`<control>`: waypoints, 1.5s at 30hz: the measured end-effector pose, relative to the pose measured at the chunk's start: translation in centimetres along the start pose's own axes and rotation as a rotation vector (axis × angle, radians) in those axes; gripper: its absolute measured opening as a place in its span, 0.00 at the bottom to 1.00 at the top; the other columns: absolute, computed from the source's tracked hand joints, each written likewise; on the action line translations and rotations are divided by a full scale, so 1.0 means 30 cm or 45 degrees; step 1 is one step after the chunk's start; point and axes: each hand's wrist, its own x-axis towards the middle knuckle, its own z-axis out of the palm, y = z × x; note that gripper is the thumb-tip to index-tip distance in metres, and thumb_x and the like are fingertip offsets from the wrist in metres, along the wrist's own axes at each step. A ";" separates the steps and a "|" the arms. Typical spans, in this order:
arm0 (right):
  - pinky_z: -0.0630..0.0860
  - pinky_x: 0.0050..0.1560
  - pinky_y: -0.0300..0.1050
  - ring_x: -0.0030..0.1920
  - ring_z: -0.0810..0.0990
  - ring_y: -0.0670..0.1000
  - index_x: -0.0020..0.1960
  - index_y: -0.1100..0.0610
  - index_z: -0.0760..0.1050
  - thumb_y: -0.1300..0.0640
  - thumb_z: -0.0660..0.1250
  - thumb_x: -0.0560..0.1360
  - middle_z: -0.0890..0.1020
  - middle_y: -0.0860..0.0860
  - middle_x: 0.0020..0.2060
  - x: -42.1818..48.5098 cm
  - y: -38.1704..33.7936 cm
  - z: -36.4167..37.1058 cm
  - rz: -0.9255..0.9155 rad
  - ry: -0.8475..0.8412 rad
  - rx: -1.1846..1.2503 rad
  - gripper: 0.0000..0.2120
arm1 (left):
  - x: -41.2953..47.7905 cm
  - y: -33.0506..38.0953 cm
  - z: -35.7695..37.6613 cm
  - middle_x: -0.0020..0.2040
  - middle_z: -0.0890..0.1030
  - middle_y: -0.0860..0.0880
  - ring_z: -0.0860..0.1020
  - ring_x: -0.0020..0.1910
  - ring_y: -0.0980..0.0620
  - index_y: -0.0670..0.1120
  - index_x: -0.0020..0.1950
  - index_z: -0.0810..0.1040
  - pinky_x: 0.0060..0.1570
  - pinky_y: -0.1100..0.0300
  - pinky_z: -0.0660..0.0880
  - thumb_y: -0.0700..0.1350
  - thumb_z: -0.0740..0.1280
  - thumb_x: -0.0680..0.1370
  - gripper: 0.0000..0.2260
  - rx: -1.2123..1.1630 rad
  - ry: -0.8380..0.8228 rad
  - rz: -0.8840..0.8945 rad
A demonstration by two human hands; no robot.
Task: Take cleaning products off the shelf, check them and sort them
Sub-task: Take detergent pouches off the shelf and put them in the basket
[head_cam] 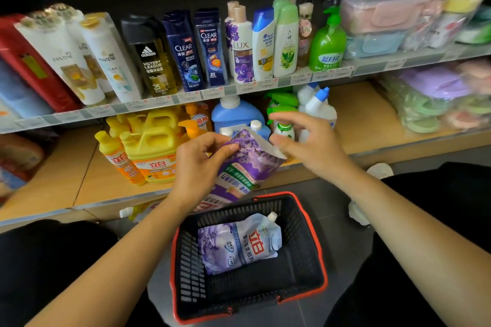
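- The left hand (pixel 196 164) is pinching a purple pouch (pixel 247 162) above the basket (pixel 316 233), while the right hand (pixel 305 141) is hovering beside its upper edge, fingers spread.
- Checking seems to be going on; sorting next is probably calling for lowering it beside the second pouch (pixel 239 244).

Two forearms (pixel 111 255) shown bare up to the elbow, left hand (pixel 196 164) and right hand (pixel 305 143) uncovered, legs clad in plain black trousers (pixel 42 260), dark matte fabric seen at both knees, left and right of the forearms
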 end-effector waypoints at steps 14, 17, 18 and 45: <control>0.72 0.36 0.56 0.33 0.76 0.57 0.38 0.64 0.84 0.55 0.72 0.76 0.78 0.58 0.30 -0.017 -0.083 0.143 -0.230 0.145 -0.226 0.13 | -0.046 0.046 -0.052 0.40 0.87 0.45 0.85 0.40 0.48 0.45 0.47 0.85 0.39 0.51 0.83 0.45 0.73 0.75 0.05 -0.210 -0.083 -0.151; 0.72 0.37 0.55 0.33 0.77 0.58 0.38 0.65 0.83 0.57 0.72 0.76 0.79 0.60 0.30 -0.002 -0.064 0.131 -0.188 0.195 -0.153 0.13 | -0.043 -0.004 -0.081 0.48 0.87 0.44 0.86 0.48 0.46 0.42 0.56 0.83 0.47 0.51 0.84 0.41 0.73 0.76 0.09 -0.165 -0.259 -0.211; 0.72 0.37 0.54 0.34 0.77 0.57 0.38 0.66 0.83 0.58 0.72 0.76 0.79 0.59 0.30 0.002 -0.056 0.124 -0.168 0.212 -0.133 0.13 | -0.047 -0.030 -0.091 0.51 0.86 0.45 0.85 0.51 0.45 0.43 0.59 0.82 0.50 0.50 0.83 0.43 0.74 0.76 0.12 -0.090 -0.330 -0.250; 0.69 0.38 0.49 0.36 0.70 0.52 0.38 0.75 0.77 0.58 0.72 0.77 0.74 0.56 0.32 0.106 0.241 -0.040 0.446 0.675 0.320 0.19 | -0.034 -0.086 -0.085 0.46 0.88 0.49 0.86 0.49 0.45 0.49 0.48 0.86 0.51 0.49 0.84 0.47 0.72 0.78 0.04 -0.211 0.074 -0.365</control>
